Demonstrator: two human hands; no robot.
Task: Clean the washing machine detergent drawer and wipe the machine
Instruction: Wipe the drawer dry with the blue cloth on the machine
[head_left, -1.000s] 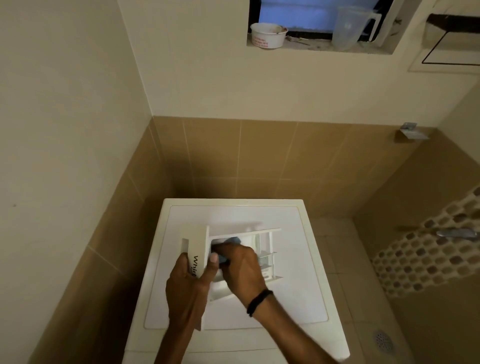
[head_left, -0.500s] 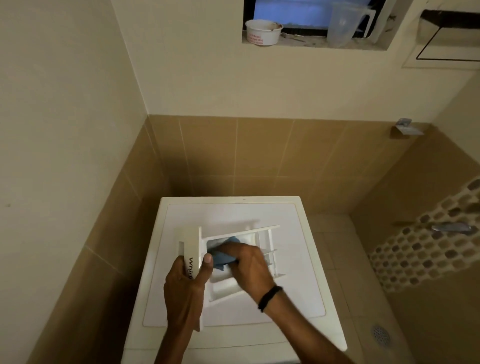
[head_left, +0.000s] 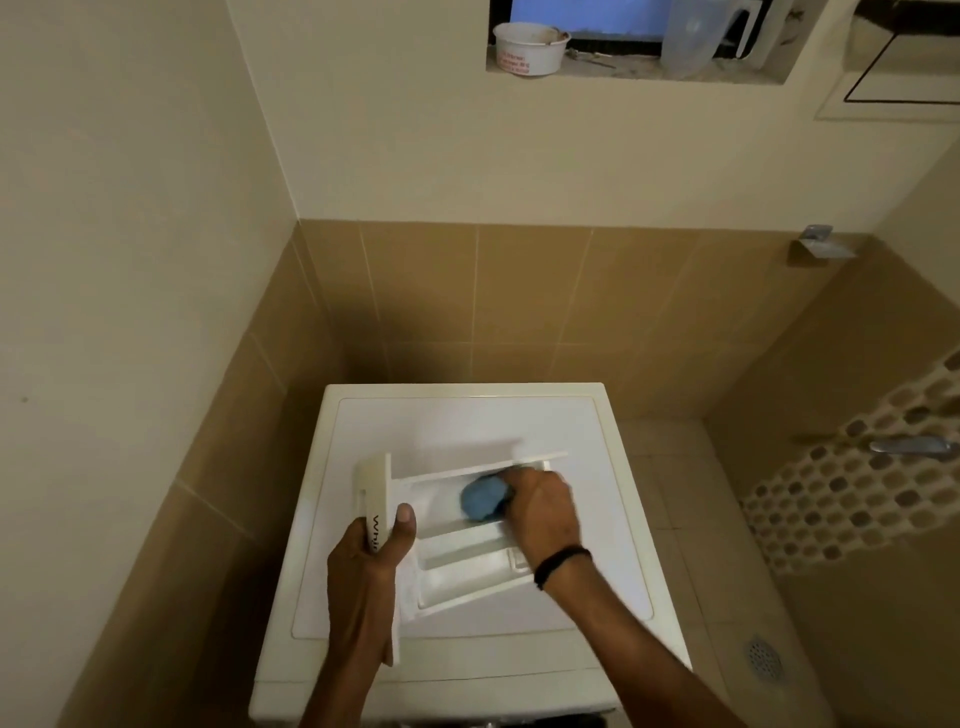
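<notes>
Tiled bathroom corner, tan tiles under cream wall, dim light. The drawer (head_left: 467, 566) is out of its slot and lies flat on top of the white washer (head_left: 467, 415), compartments up and front panel (head_left: 378, 499) to the left, probably so every pocket can be reached. Left hand (head_left: 363, 566) grips the panel, fingers wrapped behind and thumb on the inner face; this looks meant to stop the drawer skating under pressure. Right hand (head_left: 545, 512) has its fingers bunched round a wadded blue cloth (head_left: 483, 499), pressed into the far compartment. Near pockets are exposed; whether they are clean, cannot tell. Black wristband (head_left: 563, 564) on the right wrist. Further out: tub (head_left: 530, 49) and clear jug (head_left: 691, 36) on the window sill (head_left: 623, 73), floor drain (head_left: 762, 659) lower right.
</notes>
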